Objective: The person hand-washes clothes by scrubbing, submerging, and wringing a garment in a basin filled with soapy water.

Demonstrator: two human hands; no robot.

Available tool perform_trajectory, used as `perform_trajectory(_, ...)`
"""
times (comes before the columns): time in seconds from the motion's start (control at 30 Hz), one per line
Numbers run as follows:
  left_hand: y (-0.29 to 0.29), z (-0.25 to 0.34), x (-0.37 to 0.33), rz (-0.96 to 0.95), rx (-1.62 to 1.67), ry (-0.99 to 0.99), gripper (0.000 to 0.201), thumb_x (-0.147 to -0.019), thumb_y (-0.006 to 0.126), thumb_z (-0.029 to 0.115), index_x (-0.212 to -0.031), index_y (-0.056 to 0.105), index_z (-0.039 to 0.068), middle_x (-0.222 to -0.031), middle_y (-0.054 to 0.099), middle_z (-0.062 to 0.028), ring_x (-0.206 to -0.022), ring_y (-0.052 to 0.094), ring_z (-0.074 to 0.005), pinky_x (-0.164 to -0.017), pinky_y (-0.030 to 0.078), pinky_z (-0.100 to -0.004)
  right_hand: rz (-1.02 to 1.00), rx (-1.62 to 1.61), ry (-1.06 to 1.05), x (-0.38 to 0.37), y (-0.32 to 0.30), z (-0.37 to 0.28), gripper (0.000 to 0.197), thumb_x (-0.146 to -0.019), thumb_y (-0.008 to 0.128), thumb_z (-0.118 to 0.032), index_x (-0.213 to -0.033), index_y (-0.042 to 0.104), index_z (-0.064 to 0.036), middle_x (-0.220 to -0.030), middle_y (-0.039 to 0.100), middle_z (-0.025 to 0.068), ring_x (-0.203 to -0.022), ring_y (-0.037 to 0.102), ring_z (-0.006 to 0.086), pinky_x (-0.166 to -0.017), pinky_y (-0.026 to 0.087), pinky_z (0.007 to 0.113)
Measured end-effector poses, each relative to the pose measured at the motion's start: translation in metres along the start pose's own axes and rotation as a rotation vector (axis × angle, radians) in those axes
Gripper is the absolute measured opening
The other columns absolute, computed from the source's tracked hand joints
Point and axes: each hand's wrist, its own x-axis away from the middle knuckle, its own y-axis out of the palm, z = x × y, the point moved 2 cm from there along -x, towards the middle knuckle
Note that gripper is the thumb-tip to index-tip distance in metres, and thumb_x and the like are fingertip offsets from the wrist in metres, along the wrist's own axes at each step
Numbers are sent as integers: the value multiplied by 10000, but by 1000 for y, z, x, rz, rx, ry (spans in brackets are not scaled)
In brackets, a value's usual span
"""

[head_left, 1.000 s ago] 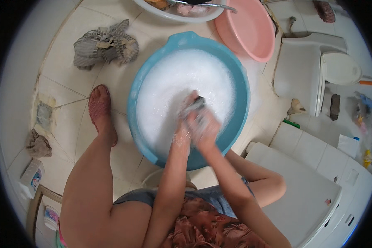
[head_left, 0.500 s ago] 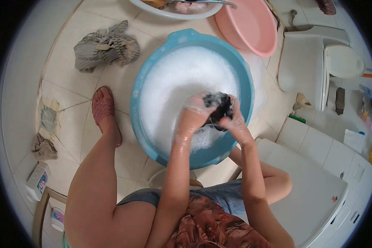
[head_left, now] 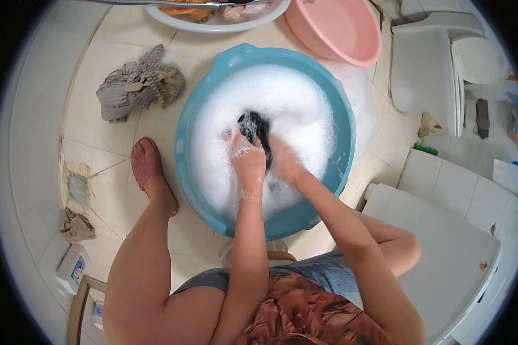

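Head view: left hand (head_left: 249,162) grips black cloth (head_left: 255,126) in its fingers; suds (head_left: 293,112) surround the right hand (head_left: 284,161), fingers too blurred to tell.

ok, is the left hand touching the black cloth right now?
Touching. The head view shows the left hand against the soapy black cloth, skin overlapping the fabric with no gap between them.

There are two hands (head_left: 248,160) (head_left: 285,161), one black cloth (head_left: 263,127), one blue tub (head_left: 342,129).
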Motion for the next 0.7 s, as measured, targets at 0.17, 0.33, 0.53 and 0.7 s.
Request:
perform_trajectory(0.17, -15, -6, -5, 68, -67, 315, 360, -790, 506, 138, -1123, 509, 1, -1068, 544, -225, -1006, 505, -359, -881, 406, -399, -106, 166, 258, 7, -19, 9, 199, -771, 448, -115, -838, 579, 19, -794, 575, 192, -837, 544, 338, -767, 412, 431)
perform_trajectory(0.33, -13, -8, 8, -654, -567, 253, 334, -794, 481, 173, -1096, 526, 39, -1065, 559, -199, -998, 534, -300, -868, 414, -371, -373, -185, 129, 63, -9, -36, 273, -769, 487, -146, -978, 517, 27, -946, 539, 239, -894, 516, 377, -818, 391, 419)
perform_trajectory(0.53, 22, -32, 22, -822, -829, 394, 339, -785, 448, 160, -1081, 531, 18, -1039, 569, -206, -963, 555, -306, -866, 416, -365, -249, 108, 232, 90, 1, -26, 330, -752, 550, -159, -1053, 549, -25, -1098, 526, 220, -1049, 487, 327, -952, 342, 358)
perform_trajectory(0.7, 3, -49, 38, -880, -946, 305, 350, -740, 452, 93, -1067, 561, 33, -1003, 575, -215, -946, 558, -310, -855, 416, -363, -707, 4, 153, 69, 7, -39, 447, -704, 591, -125, -1136, 530, -27, -1107, 529, 222, -1051, 498, 307, -949, 349, 319)
